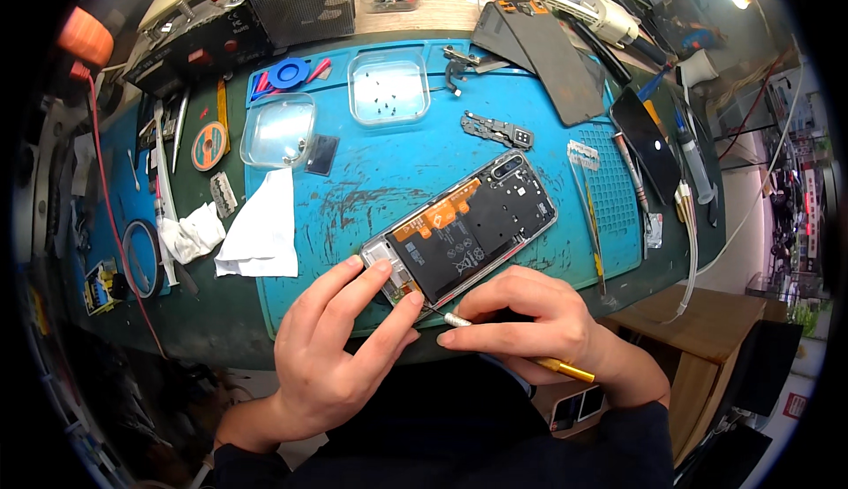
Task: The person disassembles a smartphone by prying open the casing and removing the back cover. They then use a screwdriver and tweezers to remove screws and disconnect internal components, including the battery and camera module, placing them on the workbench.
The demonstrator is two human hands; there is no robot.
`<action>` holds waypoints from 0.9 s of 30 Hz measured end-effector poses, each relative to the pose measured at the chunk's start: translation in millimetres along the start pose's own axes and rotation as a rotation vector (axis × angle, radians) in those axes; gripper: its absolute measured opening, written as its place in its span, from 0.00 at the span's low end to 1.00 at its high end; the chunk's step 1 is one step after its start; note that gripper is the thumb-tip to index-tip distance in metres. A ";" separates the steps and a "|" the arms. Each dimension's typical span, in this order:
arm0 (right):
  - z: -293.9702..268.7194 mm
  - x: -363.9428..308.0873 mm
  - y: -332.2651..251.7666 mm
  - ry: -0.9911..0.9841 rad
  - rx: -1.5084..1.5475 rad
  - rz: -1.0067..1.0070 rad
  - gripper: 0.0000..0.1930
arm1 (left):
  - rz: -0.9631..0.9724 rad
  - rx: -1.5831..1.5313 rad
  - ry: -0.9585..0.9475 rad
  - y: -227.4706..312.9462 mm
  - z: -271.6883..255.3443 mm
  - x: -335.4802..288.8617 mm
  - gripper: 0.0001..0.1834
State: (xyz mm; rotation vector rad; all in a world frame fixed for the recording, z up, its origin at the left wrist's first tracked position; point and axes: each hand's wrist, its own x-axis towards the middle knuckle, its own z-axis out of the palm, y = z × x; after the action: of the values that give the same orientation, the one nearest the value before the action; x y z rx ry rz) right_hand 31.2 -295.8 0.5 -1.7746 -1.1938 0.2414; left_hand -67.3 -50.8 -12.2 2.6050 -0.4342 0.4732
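Landmark: the opened phone (468,228), back cover off, lying diagonally on the blue mat (380,180), battery and orange flex cable showing.

Nearest the person, the right hand (530,317) sits just below the phone's lower edge, fingers closed around a thin tool (508,343) with a white front section and a gold handle that sticks out past the wrist. The tip points at the phone's bottom-left corner; whether it touches the board there, can't tell, fingers cover it. The left hand (344,334) is at that same corner, index and middle fingertips pressed on the frame, thumb curled below, gripping nothing, just pinning the phone.

Doing it well, in my judgement: keep the left fingers firm on the frame so the phone doesn't skid on the mat, hold the tool low and steady, work the tip gently at the corner, stay off the battery and the orange flex.

Left of the phone: a white cloth (261,228). Right of it: tweezers (587,197) on the mat's ridged strip. Beyond the phone: small metal bracket (496,128), a clear dish (389,87) with tiny dark screws, another clear tray (278,129) left of that. Farther still: a dark back cover (539,52) leaning up-right, a blue round tool (287,72) up-left.
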 end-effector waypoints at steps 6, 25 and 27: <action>1.4 -1.6 1.1 0.022 0.010 0.000 0.23 | 0.078 0.004 -0.109 -11.7 -13.5 7.5 0.25; 8.1 -9.1 7.7 0.079 -0.004 -0.077 0.18 | 0.096 -0.026 -0.138 -16.4 -15.5 10.1 0.29; 8.2 -8.6 7.0 0.076 -0.021 -0.078 0.19 | 0.098 -0.029 -0.133 -17.5 -14.6 9.4 0.29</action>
State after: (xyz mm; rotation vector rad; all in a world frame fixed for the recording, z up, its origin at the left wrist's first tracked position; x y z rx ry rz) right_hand 26.2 -298.4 -12.1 -1.7357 -1.2114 0.1155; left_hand -56.0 -31.0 -2.9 2.6047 -0.6111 0.3236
